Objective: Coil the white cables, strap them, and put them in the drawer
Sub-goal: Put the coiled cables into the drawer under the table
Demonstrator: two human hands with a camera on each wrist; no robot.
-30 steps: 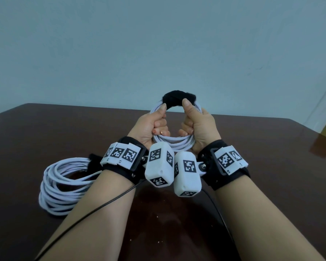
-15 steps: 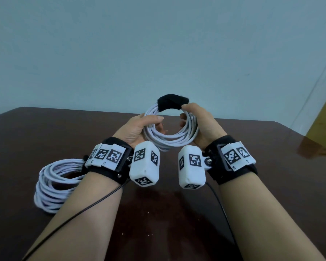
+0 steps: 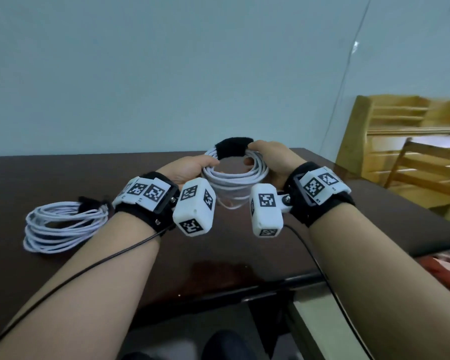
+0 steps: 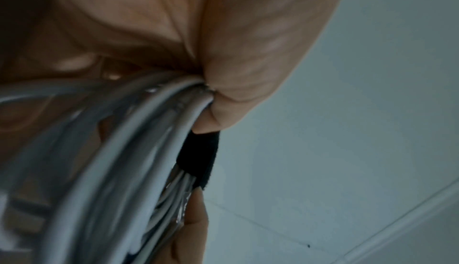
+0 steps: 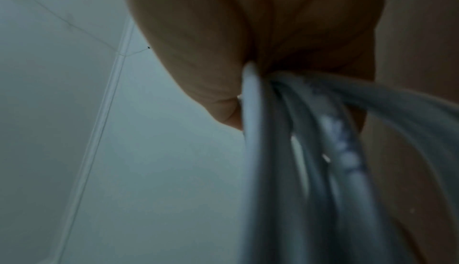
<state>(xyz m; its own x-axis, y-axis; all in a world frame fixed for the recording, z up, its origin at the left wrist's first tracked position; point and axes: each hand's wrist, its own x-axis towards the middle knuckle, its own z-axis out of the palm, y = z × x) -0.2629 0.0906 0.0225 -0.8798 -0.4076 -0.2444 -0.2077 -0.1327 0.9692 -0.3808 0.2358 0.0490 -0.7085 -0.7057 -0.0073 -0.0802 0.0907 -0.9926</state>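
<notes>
A coil of white cable [image 3: 234,178] bound at its top by a black strap [image 3: 233,146] hangs in the air above the dark table [image 3: 50,175]. My left hand [image 3: 192,167] grips the coil's left side and my right hand [image 3: 273,159] grips its right side, thumb by the strap. In the left wrist view the cable strands [image 4: 139,150] run under my thumb, with the black strap [image 4: 198,158] just beyond. The right wrist view shows the strands [image 5: 298,160] clamped in my palm. A second strapped white coil [image 3: 63,227] lies on the table at the left.
The table's front edge [image 3: 257,287] runs below my forearms, and something pale [image 3: 309,331] juts out under it at the right. Wooden furniture [image 3: 405,141] stands beyond the table's right end. Black sensor wires [image 3: 89,266] trail from my wrists.
My hands have spread apart on the coil and carried it to the right and a little lower. The view has swung right, bringing the table's front edge and the wooden furniture into sight.
</notes>
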